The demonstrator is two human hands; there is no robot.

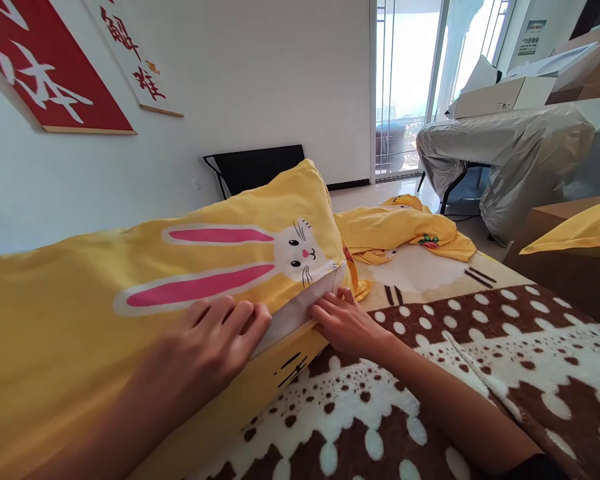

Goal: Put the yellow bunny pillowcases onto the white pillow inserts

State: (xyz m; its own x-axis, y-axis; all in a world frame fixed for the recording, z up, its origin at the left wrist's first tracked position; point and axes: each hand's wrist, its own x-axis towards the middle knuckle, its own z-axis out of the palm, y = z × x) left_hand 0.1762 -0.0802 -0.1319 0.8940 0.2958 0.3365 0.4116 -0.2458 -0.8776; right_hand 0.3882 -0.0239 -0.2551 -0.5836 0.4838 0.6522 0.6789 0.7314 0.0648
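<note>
A long, thick yellow cushion cover (100,260) with a printed white rabbit stretches from the left edge to the middle of the view. Along its near side the cover gapes, and a strip of white inner cushion (293,317) shows there. My left hand (205,347) has its fingers curled over the upper lip of this gap; the fingertips are hidden. At the gap's far end, my right hand (345,323) pinches the cover's edge by the corner, with bent fingers against the white strip.
Beneath lies a brown and white dotted plush blanket (480,353). Crumpled yellow fabric (405,230) rests farther back. A cardboard box (555,227) stands at the right, with yellow cloth (585,227) over it. Behind are a black chair (260,167) and a plastic-wrapped table (505,140) bearing boxes.
</note>
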